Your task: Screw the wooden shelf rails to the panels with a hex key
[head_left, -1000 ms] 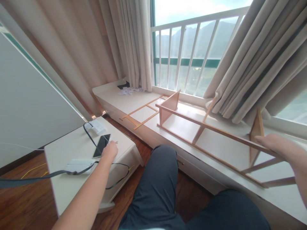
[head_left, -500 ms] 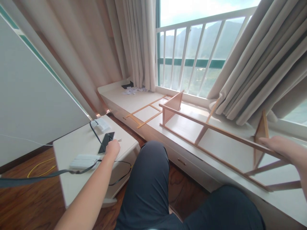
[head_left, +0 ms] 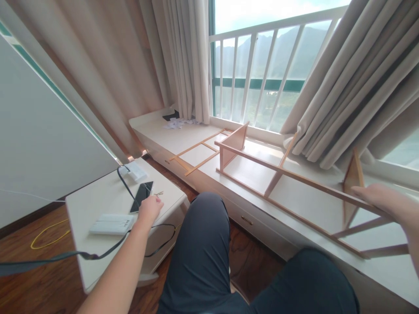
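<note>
Left hand [head_left: 149, 208] reaches over the low white table [head_left: 98, 205], fingers curled at a small metal piece [head_left: 159, 192] just beside the black phone [head_left: 141, 196]; whether it pinches the piece is unclear at this size. Right hand [head_left: 381, 197] lies open, palm down, on the top rail of the wooden frame [head_left: 278, 172], which lies on its side along the window ledge [head_left: 183, 139]. White power strip [head_left: 112, 224] sits near the left forearm.
</note>
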`<action>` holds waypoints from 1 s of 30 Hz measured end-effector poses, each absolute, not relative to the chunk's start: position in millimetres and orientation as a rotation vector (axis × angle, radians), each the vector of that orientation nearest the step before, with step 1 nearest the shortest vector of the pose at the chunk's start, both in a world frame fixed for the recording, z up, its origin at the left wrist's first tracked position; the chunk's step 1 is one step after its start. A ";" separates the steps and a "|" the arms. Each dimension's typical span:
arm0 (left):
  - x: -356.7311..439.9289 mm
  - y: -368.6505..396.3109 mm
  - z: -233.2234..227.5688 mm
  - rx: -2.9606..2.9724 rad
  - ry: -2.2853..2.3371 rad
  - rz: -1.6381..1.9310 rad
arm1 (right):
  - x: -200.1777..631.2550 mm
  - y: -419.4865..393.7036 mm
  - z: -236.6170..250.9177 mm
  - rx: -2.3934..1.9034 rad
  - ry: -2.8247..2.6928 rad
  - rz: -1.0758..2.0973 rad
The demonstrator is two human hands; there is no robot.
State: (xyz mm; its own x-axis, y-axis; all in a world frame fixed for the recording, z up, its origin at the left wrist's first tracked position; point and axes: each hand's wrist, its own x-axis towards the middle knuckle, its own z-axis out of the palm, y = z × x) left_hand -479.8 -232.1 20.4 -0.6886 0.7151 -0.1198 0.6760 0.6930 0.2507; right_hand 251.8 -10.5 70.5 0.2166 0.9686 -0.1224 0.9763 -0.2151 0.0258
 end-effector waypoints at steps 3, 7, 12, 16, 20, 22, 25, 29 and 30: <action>-464.5 -235.1 34.2 1.146 2.607 0.361 | 248.5 -11.2 75.0 2.393 1.782 -0.307; -423.0 -227.1 60.1 1.238 2.378 0.655 | 238.5 -18.6 85.4 2.411 1.731 -0.345; -340.3 -201.4 90.5 1.438 1.863 0.925 | 217.0 -39.6 107.5 2.447 1.735 -0.382; -268.2 -181.1 118.8 1.746 1.596 0.947 | 209.2 -43.1 116.2 2.489 1.727 -0.408; -193.3 -158.0 153.4 2.035 1.181 0.958 | 211.6 -42.5 121.5 2.537 1.692 -0.443; -154.0 -142.4 167.5 2.146 1.028 0.979 | 213.4 -45.9 126.2 2.546 1.672 -0.484; -95.7 -113.8 179.0 2.285 0.872 0.993 | 217.0 -53.4 132.6 2.548 1.666 -0.536; -23.5 -72.2 177.7 2.512 0.758 0.873 | 223.4 -62.6 133.7 2.596 1.691 -0.507; -6.5 -61.9 175.6 2.543 0.723 0.834 | 224.8 -64.4 132.5 2.619 1.697 -0.482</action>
State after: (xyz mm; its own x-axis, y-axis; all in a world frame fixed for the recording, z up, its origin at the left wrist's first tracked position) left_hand -6.5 -61.9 175.6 0.6935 0.5711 0.4392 0.3540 -0.8011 0.4827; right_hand 224.8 -64.4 132.5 0.3759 0.8939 -0.2444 0.8888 -0.4224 -0.1778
